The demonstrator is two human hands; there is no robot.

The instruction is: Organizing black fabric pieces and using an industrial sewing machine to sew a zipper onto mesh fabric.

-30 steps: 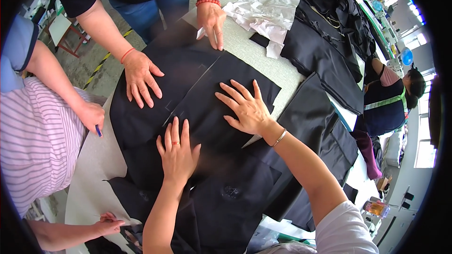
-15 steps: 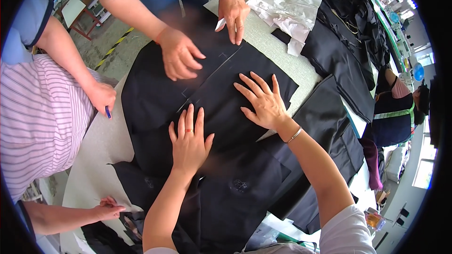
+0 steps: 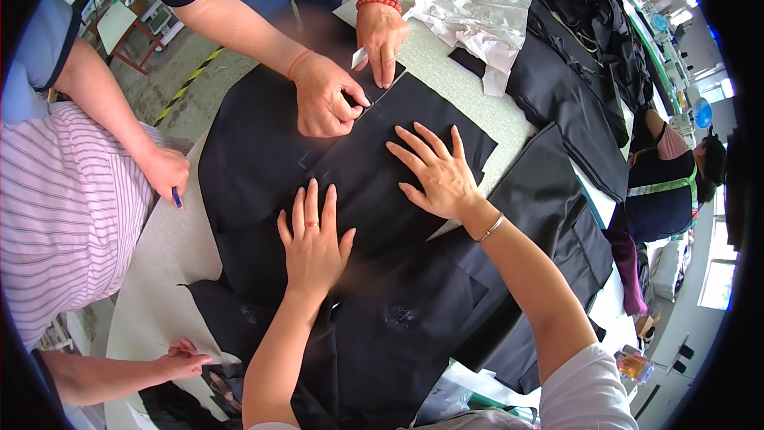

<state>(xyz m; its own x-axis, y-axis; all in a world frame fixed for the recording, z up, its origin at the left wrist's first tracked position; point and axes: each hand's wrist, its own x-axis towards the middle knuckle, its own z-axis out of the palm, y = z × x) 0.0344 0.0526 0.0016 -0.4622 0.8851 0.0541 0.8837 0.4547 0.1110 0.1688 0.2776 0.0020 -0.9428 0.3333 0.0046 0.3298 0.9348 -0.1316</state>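
A large piece of black fabric (image 3: pixel 255 135) lies spread over the table, with pale chalk marks across its middle. My left hand (image 3: pixel 313 251) rests flat on it, fingers stretched forward, just below the chalk marks. To the right, my right hand (image 3: pixel 440 175) presses on the same cloth with its fingers spread. Neither hand holds anything. Across the table, a co-worker's hand (image 3: pixel 328 95) pinches at the upper chalk line; what it holds is mostly hidden. That person's other hand (image 3: pixel 382 40), with a small white piece between its fingers, touches the fabric near the line's far end.
At the left stands another person in a striped skirt, whose hand (image 3: pixel 165 171) holds a blue pen (image 3: pixel 177 197). Crumpled white paper (image 3: pixel 477 16) lies at the back right, beside piles of black cloth (image 3: pixel 569 103). The pale tabletop (image 3: pixel 171 263) shows at the left.
The co-worker's hand opposite has moved right and up from the lower chalk marks to the upper line, its fingers now pinched. My hands remain in place on the cloth.
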